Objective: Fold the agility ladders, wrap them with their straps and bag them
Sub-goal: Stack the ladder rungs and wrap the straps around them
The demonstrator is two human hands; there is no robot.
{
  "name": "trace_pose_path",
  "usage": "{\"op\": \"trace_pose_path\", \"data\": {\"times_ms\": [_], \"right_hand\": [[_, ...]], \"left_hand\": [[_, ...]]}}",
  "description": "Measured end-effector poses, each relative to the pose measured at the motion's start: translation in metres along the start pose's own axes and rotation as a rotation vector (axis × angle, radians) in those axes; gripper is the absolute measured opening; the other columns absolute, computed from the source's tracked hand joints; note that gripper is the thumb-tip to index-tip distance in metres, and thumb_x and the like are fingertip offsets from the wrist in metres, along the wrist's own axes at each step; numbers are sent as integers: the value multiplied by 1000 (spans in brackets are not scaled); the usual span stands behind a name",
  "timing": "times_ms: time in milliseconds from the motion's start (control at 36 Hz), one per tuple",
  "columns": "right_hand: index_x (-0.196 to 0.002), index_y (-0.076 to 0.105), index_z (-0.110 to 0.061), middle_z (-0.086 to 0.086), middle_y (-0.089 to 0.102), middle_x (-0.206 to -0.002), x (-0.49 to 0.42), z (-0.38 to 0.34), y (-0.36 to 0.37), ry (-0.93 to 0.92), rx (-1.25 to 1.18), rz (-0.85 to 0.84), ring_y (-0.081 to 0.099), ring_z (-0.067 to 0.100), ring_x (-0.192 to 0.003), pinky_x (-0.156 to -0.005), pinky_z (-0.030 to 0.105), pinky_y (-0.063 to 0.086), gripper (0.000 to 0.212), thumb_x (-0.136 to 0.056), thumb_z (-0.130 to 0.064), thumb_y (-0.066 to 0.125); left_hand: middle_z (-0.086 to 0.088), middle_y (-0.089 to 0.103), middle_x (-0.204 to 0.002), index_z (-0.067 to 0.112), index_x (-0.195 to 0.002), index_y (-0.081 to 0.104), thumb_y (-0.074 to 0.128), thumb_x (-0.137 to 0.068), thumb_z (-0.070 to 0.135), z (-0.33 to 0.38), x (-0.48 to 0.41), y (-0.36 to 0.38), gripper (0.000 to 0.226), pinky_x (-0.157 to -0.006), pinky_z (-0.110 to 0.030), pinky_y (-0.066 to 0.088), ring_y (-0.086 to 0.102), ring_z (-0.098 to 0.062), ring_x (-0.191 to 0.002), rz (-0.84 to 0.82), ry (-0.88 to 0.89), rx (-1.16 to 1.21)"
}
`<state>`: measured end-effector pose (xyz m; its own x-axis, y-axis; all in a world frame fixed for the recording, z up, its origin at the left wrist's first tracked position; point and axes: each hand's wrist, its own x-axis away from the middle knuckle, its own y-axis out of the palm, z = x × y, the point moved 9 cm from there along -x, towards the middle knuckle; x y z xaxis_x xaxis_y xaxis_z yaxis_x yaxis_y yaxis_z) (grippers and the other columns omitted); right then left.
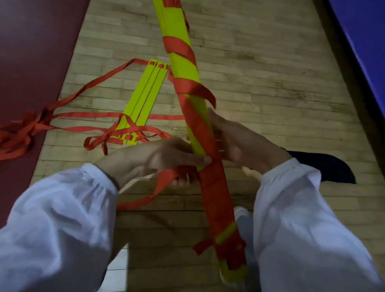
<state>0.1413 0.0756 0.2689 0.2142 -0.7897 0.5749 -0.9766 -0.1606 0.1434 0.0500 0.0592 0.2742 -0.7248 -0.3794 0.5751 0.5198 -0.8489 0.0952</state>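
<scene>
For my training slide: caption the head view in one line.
The left hand and right hand hold a yellow ladder bundle half-wrapped in red strap; a second ladder lies on the floor.

Both arms are clad in loose white cloth. The left sleeve (49, 226) and right sleeve (314, 224) are thin and creased, billowing along the forearm and gathered into a narrow puckered cuff at each wrist. Beyond the cuffs the left grip (160, 157) and right grip (240, 142) are bare.
</scene>
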Motion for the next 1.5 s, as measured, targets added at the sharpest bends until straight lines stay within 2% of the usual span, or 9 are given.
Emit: {"op": "trace_pose_path", "data": {"times_ms": [139, 250, 361, 556, 750, 1056, 1222, 1361, 1500], "right_hand": [[-117, 59, -17, 9, 68, -110, 28, 46, 19, 241, 91, -238, 64, 29, -107, -93, 46, 52, 79, -54, -58, 84], [-93, 60, -12, 3, 68, -82, 61, 38, 48, 210, 77, -236, 69, 8, -69, -67, 21, 57, 17, -97, -24, 49], [-85, 55, -10, -6, 67, -58, 101, 35, 68, 199, 55, -218, 64, 5, -51, -52, 17, 54, 36, -106, -20, 27], [-99, 63, -8, 4, 68, -79, 161, 22, 99, 159, -134, -353, 66, 15, -67, -64, 29, 57, 59, -97, -52, 25], [-91, 60, 0, 5, 63, -61, 216, -10, 119, 43, -147, -283, 60, 15, -47, -44, 21, 48, 68, -93, -59, 26], [-94, 70, -10, 2, 57, -66, 273, -39, 113, -79, -47, -114, 54, 12, -50, -47, 23, 43, 64, -93, -64, 34], [-101, 71, -7, 5, 67, -64, 294, -53, 100, -285, 209, 183, 61, 18, -58, -60, 32, 48, 61, -92, -60, 43], [-103, 72, -15, 28, 65, -113, 284, -39, 105, -304, 283, 156, 60, 43, -111, -102, 60, 41, 82, -69, -87, 51], [-118, 66, -13, 14, 64, -95, 295, -45, 113, -285, 167, 84, 62, 17, -69, -60, 28, 48, 80, -69, -76, 60]], "left_hand": [[-9, 68, -65, 1, -78, 72, 57, -91, 21, 1, 7, -7, 29, -42, -17, 47, 57, -9, -44, 84, 141, 4], [-6, 70, -62, 7, -70, 69, 55, -93, 17, 1, 31, 13, 29, -43, -19, 50, 61, -11, -44, 134, 220, -18], [-9, 68, -62, -12, -91, 63, 50, -98, 13, 1, 65, 36, 29, -42, -19, 50, 60, -10, -42, 176, 227, 20], [-8, 62, -48, -4, -75, 67, 49, -97, 27, 22, 136, 64, 43, -42, -18, 48, 57, -10, -38, 179, 204, 36], [-16, 56, -56, 5, -59, 63, 56, -85, 49, 66, 198, 89, 51, -41, -22, 44, 53, -19, -38, 270, 229, -1], [-6, 60, -66, 10, -92, 63, 42, -94, 53, 99, 251, 123, 49, -41, -21, 40, 46, -12, -40, 264, 127, -44], [-9, 58, -65, 8, -98, 61, 42, -94, 54, 118, 256, 137, 50, -38, -19, 36, 42, -13, -36, 370, 177, -4], [-10, 59, -58, 3, -85, 65, 52, -89, 57, 114, 256, 133, 56, -36, -18, 35, 42, -14, -31, 519, 170, -16], [-6, 55, -45, 3, -69, 61, 60, -87, 49, 108, 258, 129, 50, -34, -19, 32, 38, -13, -28, 645, 245, 70]]}}
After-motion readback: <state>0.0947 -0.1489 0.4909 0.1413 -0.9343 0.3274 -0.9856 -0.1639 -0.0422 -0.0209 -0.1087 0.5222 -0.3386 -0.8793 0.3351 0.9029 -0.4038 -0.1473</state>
